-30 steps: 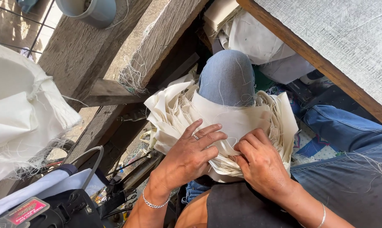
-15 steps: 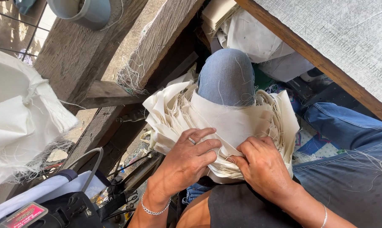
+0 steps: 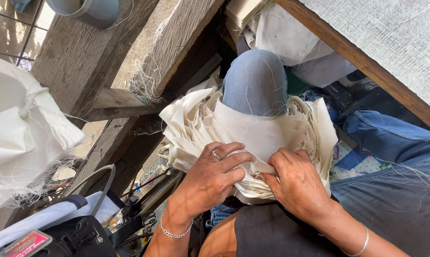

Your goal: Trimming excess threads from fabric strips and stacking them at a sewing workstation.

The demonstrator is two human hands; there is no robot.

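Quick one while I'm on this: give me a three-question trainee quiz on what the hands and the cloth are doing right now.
1. True or false: the cloth stack lies draped over a knee in blue denim.
2. Which hand wears a ring: A) left hand B) right hand C) neither?
3. Fill in: each wrist carries a silver ______.

Key
1. True. The frayed cream pieces rest on the thigh just below the knee.
2. A. The ring sits on a left finger.
3. Bracelet: one on the left wrist, one on the right.
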